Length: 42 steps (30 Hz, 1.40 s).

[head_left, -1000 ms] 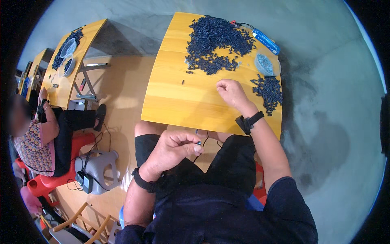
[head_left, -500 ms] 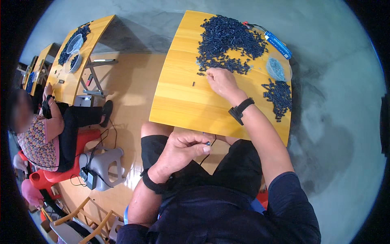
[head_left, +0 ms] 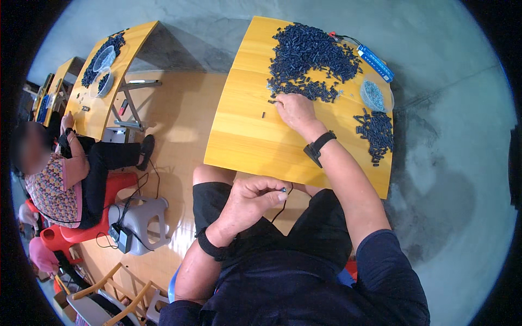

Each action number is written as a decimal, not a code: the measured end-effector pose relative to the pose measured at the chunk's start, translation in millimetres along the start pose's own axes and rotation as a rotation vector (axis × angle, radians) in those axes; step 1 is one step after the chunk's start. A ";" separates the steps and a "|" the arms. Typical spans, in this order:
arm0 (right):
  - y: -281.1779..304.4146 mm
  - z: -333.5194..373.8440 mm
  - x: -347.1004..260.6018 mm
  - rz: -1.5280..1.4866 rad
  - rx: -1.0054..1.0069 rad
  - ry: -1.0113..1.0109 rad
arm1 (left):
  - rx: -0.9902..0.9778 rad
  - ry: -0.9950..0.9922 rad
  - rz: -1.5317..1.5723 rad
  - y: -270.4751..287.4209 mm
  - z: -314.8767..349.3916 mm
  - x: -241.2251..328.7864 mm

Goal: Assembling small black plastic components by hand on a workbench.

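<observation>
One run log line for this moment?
left hand: pinching small part above lap | right hand: on table at dark parts pile

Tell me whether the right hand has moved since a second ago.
Yes. The right hand left the small pile and moved left to the big pile.

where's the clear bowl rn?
In the head view, the clear bowl sits at the right far side of the yellow table, between the big pile of dark parts and the smaller pile, beyond the right hand.

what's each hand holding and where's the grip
The left hand pinches a small dark piece at its fingertips, over the lap. The right hand touches the dark pieces; its grip cannot be told.
</observation>
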State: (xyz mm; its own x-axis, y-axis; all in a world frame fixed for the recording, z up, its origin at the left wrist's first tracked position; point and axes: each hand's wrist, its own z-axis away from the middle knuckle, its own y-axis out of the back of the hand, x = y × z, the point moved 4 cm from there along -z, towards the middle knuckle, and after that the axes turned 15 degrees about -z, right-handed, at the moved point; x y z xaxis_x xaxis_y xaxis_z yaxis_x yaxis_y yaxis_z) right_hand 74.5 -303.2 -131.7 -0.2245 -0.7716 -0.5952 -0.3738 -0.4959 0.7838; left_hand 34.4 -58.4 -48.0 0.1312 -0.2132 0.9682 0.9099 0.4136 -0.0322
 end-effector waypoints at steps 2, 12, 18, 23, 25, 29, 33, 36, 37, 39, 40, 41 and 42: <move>0.0 2.6 -2.6 0.015 0.010 0.012 | 0.008 -0.013 0.015 1.1 1.8 2.5; 45.1 65.9 -31.9 -1.048 0.053 -0.303 | 0.220 -0.243 -0.001 9.7 10.5 27.3; 87.1 100.2 -83.8 -1.087 -0.024 -0.249 | 0.253 -0.307 -0.024 1.0 18.3 33.0; 107.4 129.1 -123.5 -1.093 -0.080 -0.192 | 0.247 -0.313 -0.061 -2.8 25.6 37.9; 115.0 137.7 -138.9 -1.146 -0.119 -0.157 | 0.241 -0.310 -0.046 -5.3 27.2 39.0; 124.5 145.7 -150.2 -1.152 -0.154 -0.032 | 0.315 -0.279 0.006 -7.6 31.0 41.9; 131.1 150.2 -157.7 -1.108 -0.123 0.037 | 0.338 -0.296 0.022 -10.4 34.1 40.0; 133.7 153.1 -162.8 -1.106 -0.107 0.034 | 0.260 -0.307 -0.057 -11.0 36.5 38.7; 133.9 153.4 -165.3 -1.104 -0.105 0.022 | 0.261 -0.307 -0.055 -11.3 37.2 38.3; 135.0 153.0 -169.0 -1.070 -0.113 0.057 | 0.256 -0.289 -0.020 -12.0 38.0 36.2; 135.4 152.9 -170.7 -1.036 -0.121 0.094 | 0.256 -0.288 -0.018 -12.3 38.2 35.5; 134.7 152.6 -171.1 -1.035 -0.122 0.092 | 0.249 -0.284 0.004 -12.7 38.3 34.6; 134.3 152.4 -171.9 -1.019 -0.115 0.105 | 0.242 -0.279 0.025 -13.2 38.4 33.9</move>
State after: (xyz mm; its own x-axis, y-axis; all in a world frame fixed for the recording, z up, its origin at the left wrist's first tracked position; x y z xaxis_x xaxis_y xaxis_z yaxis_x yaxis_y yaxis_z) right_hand -74.2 -176.4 48.9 0.2327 0.0084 -0.9725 -0.2529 -0.9650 -0.0689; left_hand 11.7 -37.0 -5.3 0.0097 0.0359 0.9993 0.7842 0.6198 -0.0299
